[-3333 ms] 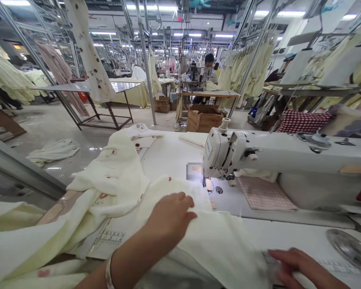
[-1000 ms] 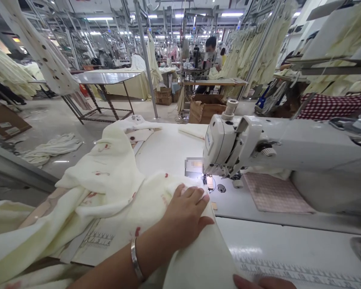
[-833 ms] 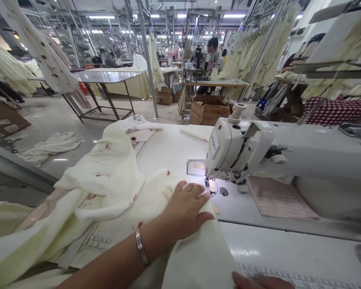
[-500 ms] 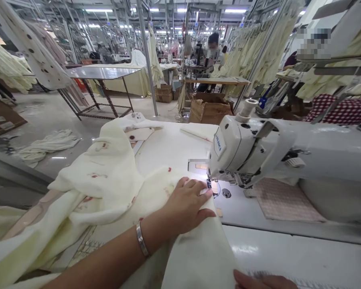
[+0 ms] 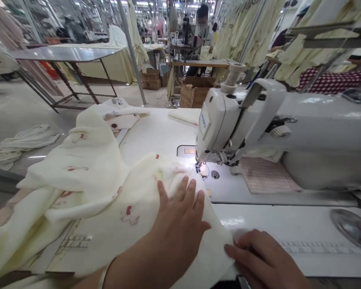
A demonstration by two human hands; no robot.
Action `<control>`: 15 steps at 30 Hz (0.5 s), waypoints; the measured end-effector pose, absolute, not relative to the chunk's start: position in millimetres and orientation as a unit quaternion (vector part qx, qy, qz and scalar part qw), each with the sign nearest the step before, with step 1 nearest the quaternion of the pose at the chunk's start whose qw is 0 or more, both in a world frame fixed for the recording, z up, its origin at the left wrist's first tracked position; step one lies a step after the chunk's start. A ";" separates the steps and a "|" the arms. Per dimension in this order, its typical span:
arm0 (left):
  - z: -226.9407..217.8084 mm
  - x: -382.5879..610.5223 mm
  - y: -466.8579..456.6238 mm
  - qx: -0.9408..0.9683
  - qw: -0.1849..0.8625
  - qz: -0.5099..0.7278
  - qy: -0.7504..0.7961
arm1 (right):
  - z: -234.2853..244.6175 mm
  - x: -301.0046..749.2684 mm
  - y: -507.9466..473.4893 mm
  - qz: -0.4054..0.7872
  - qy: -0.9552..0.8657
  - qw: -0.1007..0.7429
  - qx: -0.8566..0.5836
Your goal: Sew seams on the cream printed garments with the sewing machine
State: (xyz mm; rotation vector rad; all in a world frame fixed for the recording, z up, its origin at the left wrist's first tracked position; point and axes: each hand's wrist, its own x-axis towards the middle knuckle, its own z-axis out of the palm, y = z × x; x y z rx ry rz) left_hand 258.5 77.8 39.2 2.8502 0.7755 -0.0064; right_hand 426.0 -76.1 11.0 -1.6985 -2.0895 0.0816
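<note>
Pale yellow fabric point(image 5: 138, 237) with small red prints spreads over the sewing table and runs up to the needle area. My left hand point(image 5: 180, 224) lies flat on it, fingers spread, just below the presser foot point(image 5: 197, 166). At the lower right, my right hand point(image 5: 264, 257) pinches the fabric's edge between thumb and fingers. The white sewing machine point(image 5: 222, 124) stands ahead, its needle area lit, with the fabric's right edge reaching the foot. A bunched part of the fabric lies to the left.
A pink checked cloth point(image 5: 267, 176) lies under the machine arm. Behind the table stand a cardboard box point(image 5: 195, 94) and a metal-topped table point(image 5: 69, 53). A person point(image 5: 202, 32) sits at another station. Garments hang at the right, and fabric point(image 5: 24, 144) lies on the floor at left.
My left hand has slid back from the presser foot toward me and spread its fingers. My right hand has come further into view at the fabric's edge. The camera view has shifted.
</note>
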 end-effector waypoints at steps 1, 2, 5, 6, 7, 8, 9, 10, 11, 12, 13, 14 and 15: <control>35.9 254.1 72.4 0.960 0.091 -0.001 0.265 | 12.9 427.3 -75.1 0.032 -0.764 0.223 -0.604; 31.7 249.7 68.4 0.960 0.086 0.004 0.266 | 13.8 428.3 -74.3 0.026 -0.770 0.231 -0.594; 20.1 239.6 63.1 0.963 0.060 0.029 0.259 | 13.8 430.0 -73.3 -0.002 -0.778 0.240 -0.580; 17.9 237.4 62.7 0.965 0.054 0.035 0.256 | 13.9 430.6 -73.2 -0.009 -0.780 0.236 -0.580; 16.8 235.9 62.9 0.965 0.051 0.039 0.253 | 14.5 431.3 -72.8 -0.015 -0.784 0.228 -0.577; 16.7 234.8 63.7 0.966 0.051 0.041 0.249 | 15.6 432.5 -72.0 -0.022 -0.792 0.217 -0.570; 17.3 234.1 65.5 0.967 0.055 0.041 0.247 | 17.3 434.0 -70.5 -0.032 -0.803 0.208 -0.558; 18.4 233.6 68.7 0.967 0.061 0.041 0.243 | 19.5 435.7 -67.8 -0.042 -0.817 0.196 -0.540; 19.7 233.5 73.6 0.968 0.068 0.039 0.237 | 22.0 437.5 -63.9 -0.054 -0.833 0.183 -0.519; 20.9 233.5 80.5 0.970 0.076 0.038 0.229 | 24.6 439.1 -58.5 -0.064 -0.848 0.171 -0.497; 21.8 233.7 89.4 0.971 0.084 0.037 0.220 | 26.9 440.3 -51.9 -0.070 -0.861 0.157 -0.478; 22.6 234.2 100.1 0.973 0.092 0.039 0.209 | 28.8 441.0 -44.2 -0.076 -0.869 0.149 -0.465; 23.1 235.0 112.2 0.975 0.099 0.042 0.196 | 30.1 441.1 -35.8 -0.080 -0.874 0.145 -0.457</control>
